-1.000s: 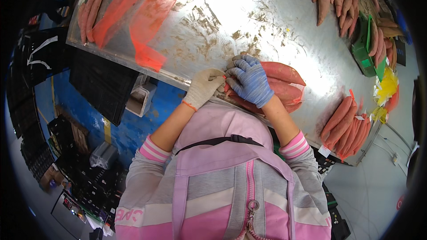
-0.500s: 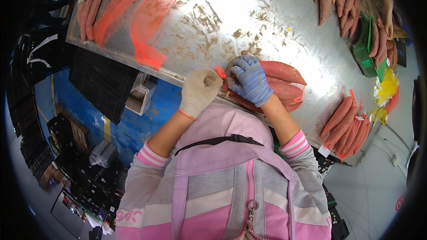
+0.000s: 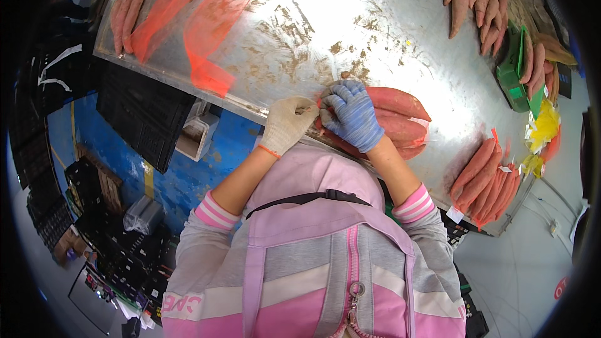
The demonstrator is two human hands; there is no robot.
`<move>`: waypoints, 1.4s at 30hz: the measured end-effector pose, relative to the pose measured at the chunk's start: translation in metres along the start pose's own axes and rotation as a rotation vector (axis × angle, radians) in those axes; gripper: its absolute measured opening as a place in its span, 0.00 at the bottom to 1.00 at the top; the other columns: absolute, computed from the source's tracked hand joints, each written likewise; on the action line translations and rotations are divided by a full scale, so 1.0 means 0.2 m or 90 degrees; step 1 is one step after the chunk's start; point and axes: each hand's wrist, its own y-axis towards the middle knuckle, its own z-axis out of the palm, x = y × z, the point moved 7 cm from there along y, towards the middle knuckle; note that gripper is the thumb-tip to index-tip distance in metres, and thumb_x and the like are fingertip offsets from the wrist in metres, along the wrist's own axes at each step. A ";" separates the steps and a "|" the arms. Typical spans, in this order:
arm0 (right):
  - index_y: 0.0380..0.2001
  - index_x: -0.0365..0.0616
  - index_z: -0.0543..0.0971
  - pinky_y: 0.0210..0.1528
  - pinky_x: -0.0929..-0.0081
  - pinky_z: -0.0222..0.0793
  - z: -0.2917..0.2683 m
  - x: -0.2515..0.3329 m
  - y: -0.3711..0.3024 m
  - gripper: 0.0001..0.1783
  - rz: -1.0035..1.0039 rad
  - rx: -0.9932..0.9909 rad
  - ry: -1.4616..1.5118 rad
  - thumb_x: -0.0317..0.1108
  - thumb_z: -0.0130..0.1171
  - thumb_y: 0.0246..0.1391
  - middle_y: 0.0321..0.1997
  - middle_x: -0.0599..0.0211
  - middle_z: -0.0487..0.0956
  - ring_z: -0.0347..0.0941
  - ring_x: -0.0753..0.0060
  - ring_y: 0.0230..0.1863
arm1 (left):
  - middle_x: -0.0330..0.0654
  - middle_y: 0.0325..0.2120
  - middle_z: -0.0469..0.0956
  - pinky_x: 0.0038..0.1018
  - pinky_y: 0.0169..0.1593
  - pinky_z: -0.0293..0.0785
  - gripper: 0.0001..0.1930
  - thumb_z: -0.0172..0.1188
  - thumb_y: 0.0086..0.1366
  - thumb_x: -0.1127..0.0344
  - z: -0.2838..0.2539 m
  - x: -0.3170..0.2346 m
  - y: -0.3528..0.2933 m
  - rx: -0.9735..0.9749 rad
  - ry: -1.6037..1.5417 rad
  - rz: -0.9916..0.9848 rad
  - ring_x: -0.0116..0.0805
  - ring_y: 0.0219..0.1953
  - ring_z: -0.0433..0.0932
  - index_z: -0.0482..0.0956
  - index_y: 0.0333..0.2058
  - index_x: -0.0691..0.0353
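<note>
Beside the table's near edge, a red mesh bag of sweet potatoes (image 3: 400,107) lies with its gathered end toward my hands. My right hand (image 3: 354,116), in a blue glove, is closed around that gathered end. My left hand (image 3: 287,126), in a whitish knit glove, meets it from the left with its fingers pinched together. A scrap of red netting shows between the two hands. Whatever sits in the left fingertips is hidden.
Empty red mesh netting (image 3: 216,37) and a few loose sweet potatoes (image 3: 133,12) lie on the metal table (image 3: 294,56) at left. Filled mesh bags (image 3: 485,181) rest at right. Loose sweet potatoes (image 3: 460,6) and a green container (image 3: 516,69) are at the far right.
My left hand has moved right, up against my right hand. The red tuft that stuck up between them is now mostly hidden. My right hand stays on the bag.
</note>
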 end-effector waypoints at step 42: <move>0.33 0.42 0.77 0.48 0.63 0.62 -0.04 -0.06 0.01 0.10 -0.028 0.081 0.178 0.34 0.53 0.49 0.36 0.58 0.75 0.70 0.54 0.40 | 0.50 0.22 0.78 0.27 0.32 0.71 0.09 0.55 0.54 0.68 0.02 -0.04 0.02 -0.006 0.039 0.038 0.36 0.25 0.78 0.77 0.28 0.69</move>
